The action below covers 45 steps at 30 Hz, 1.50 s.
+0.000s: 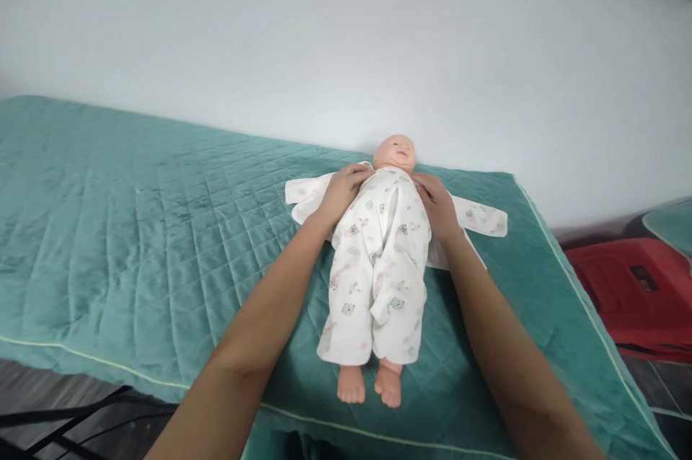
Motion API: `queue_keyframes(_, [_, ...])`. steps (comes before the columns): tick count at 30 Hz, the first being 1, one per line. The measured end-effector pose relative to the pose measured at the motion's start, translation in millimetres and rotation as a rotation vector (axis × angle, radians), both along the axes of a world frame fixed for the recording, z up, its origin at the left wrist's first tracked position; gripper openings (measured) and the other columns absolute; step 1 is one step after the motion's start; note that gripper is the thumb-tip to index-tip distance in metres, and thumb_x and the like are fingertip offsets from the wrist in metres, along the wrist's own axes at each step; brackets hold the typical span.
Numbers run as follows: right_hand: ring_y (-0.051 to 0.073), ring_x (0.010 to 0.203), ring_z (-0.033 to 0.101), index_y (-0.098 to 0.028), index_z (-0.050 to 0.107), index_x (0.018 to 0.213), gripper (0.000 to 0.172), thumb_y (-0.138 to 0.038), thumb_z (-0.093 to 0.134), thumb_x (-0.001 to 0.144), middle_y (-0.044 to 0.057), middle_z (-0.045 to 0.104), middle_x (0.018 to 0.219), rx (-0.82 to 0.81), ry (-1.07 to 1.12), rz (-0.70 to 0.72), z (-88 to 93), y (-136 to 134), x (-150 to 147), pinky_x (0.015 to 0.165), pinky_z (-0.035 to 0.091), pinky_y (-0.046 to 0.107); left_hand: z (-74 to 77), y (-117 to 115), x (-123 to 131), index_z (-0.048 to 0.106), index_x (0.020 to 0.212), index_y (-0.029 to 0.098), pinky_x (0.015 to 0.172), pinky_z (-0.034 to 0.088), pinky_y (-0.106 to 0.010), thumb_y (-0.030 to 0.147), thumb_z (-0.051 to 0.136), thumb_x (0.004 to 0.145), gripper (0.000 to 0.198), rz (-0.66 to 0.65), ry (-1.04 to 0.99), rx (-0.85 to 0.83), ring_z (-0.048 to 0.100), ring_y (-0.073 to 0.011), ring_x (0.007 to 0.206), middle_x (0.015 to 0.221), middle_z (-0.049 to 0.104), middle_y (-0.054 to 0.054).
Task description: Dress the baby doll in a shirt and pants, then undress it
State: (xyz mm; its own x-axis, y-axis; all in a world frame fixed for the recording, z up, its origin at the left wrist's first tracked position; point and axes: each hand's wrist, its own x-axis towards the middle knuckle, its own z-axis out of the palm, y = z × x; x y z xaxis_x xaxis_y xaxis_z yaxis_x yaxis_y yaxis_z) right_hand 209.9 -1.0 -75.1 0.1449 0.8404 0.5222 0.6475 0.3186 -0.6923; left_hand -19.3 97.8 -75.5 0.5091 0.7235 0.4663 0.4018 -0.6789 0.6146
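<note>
A baby doll (396, 151) lies on its back, head toward the wall and bare feet toward me. White printed trousers (397, 283) cover its legs and reach up to its chest. Beneath its upper body a matching white top (481, 216) lies spread, with a sleeve out to each side. My left hand (349, 192) is closed at the left edge of the trousers' waist, close under the doll's neck. At the opposite edge, my right hand (437, 202) has its fingers bent around the waistband. Some fingertips of both hands are hidden in the cloth. The doll's arms do not show.
Under the doll is a green quilted cover (135, 229) on a bed or table, which runs far to the left. A white wall (270, 49) stands behind it. Beyond the right edge sits a red plastic object (638, 294). Dark metal bars (65, 420) show at the lower left.
</note>
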Motion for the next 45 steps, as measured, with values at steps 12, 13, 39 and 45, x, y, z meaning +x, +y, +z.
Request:
queue_keyframes(12, [0.025,0.138,0.045,-0.028,0.059,0.127,0.034,-0.028,0.06,0.093,0.008,0.054,0.142,0.013,-0.049,-0.009,10.5,-164.0,-86.1,0.117,0.036,0.052,-20.9,-194.1,-90.0,0.06,0.126,0.019,0.106,0.045,-0.044,0.016,0.044,0.097,0.033,0.279,0.226,0.097,0.052,-0.0266,0.126,0.132,0.061,-0.012])
queue_keyframes(13, [0.026,0.141,0.042,-0.027,0.059,0.126,0.036,-0.028,0.063,0.09,0.009,0.052,0.144,-0.038,-0.088,0.029,13.8,-177.3,-96.4,0.118,0.036,0.052,-22.8,-213.1,-96.4,0.06,0.124,0.019,0.102,0.047,-0.042,0.017,0.045,0.098,0.031,0.251,0.185,0.068,0.056,-0.0244,0.119,0.128,0.063,-0.011])
queue_keyframes(39, [0.034,0.119,0.054,-0.018,0.071,0.091,0.016,-0.015,0.055,0.092,0.016,0.063,0.122,-0.2,-0.666,-0.07,27.1,-237.2,-172.2,0.105,0.043,0.056,-22.9,-296.7,-108.0,0.061,0.1,0.021,0.082,0.051,-0.031,0.027,0.047,0.099,0.014,0.192,-0.09,-0.089,0.065,-0.0168,0.092,0.096,0.068,-0.004])
queue_keyframes(45, [0.031,0.138,0.043,-0.022,0.067,0.097,0.015,-0.015,0.054,0.092,0.011,0.057,0.137,-0.096,-0.566,0.059,46.7,-258.4,-169.4,0.116,0.033,0.058,-21.3,-313.1,-119.1,0.061,0.098,0.021,0.081,0.052,-0.031,0.023,0.048,0.098,0.013,0.202,-0.097,-0.027,0.065,-0.0159,0.089,0.094,0.068,-0.003])
